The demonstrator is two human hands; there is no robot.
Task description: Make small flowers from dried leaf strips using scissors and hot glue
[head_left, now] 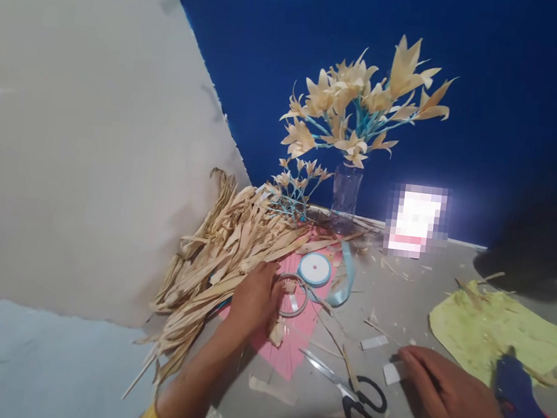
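My left hand (253,305) is closed at the left edge of a thin tape roll (306,301), over a pink sheet (286,361). Its fingertips are partly hidden. My right hand (453,398) lies low over the table at the right, with thumb and finger pinched on a small white strip (392,373). Between the hands lies a pair of scissors (346,386) with black handles, blades pointing left. Another white strip (374,343) rests a little behind the right hand. A spool of light blue ribbon (314,269) lies just beyond the tape roll, its loose end (345,280) curling beside it.
A heap of dried husks (234,244) spreads left. Husk flowers (356,97) stand in a clear vase (345,196) at the back, near a smaller bunch (299,184). A blurred bright screen (415,221), yellow cloth (501,328) and blue glue gun (521,398) are rightward.
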